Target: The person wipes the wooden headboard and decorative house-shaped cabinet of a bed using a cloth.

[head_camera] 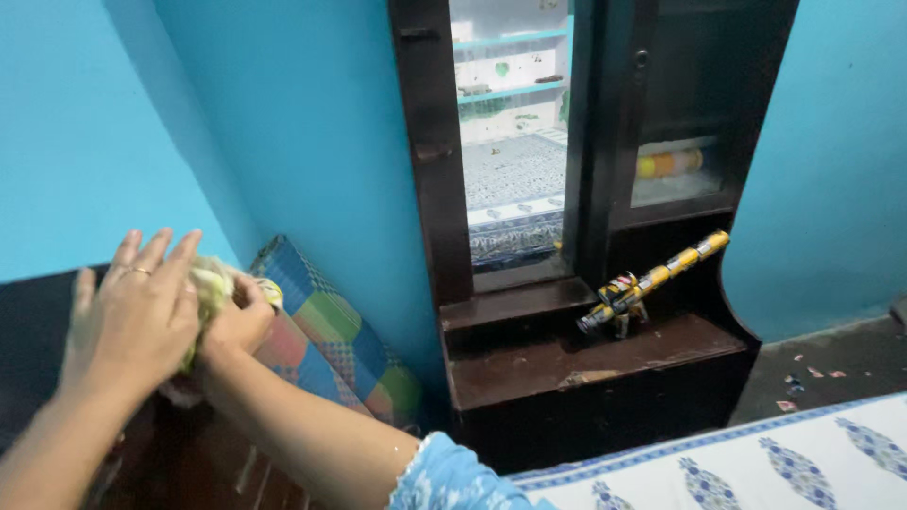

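Pale yellow-green crumpled cloth [210, 288] sits bunched between our two hands, at the left of the view, above a dark wooden surface [203, 458]. Our right hand [241, 319] is curled closed around the cloth from the right side, blue patterned sleeve [452, 477] at the elbow. Our left hand [137, 312] lies flat against the cloth's near side, fingers straight and spread, a ring on one finger; not a closed grasp. Just behind the hands, a multicoloured patchwork quilted mattress [335, 335] leans folded against the bright blue painted wall [283, 123]. Near right: white bedsheet with blue leaf print [756, 463]. Farther back, a dark brown wooden dressing unit with tall mirror [515, 142]; on its lower shelf a yellow-and-black toy gun [652, 280] rests tilted.
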